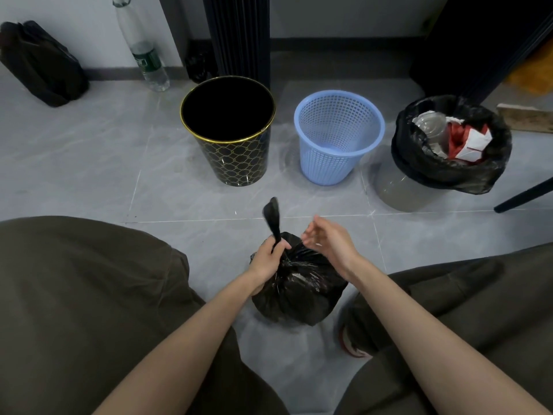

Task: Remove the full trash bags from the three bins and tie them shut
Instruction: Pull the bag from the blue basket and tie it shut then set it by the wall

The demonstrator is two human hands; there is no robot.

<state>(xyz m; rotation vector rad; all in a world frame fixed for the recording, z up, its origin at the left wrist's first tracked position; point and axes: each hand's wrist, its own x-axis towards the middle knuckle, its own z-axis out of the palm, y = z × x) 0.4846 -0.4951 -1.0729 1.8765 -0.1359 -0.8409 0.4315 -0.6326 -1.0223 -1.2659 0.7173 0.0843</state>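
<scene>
Gripping the twisted neck (pixel 273 218) of a black trash bag (pixel 299 292) in our left hand (pixel 267 260), we hold that tail standing up out of the fist, its long axis running toward the top of the frame. Our right hand (pixel 327 239) is empty, fingers loosely spread, just right of the neck and over the bag's shoulder. We cannot tell whether it brushes the plastic. The bag itself sits on the grey tiled floor (pixel 89 163) at lower centre, between our knees.

We judge that the knot turns on this: the tail lies to the left of the free right hand, already pinned by the left, so the right is the one to wrap or loop it.

Beyond the bag we count three bins in a row across the middle of the frame. The black bin with gold lattice (pixel 236 158) and the blue mesh basket (pixel 326 163) are both bare of liners. The third, at right, has its black liner (pixel 434 170) still in place and full of rubbish.
</scene>
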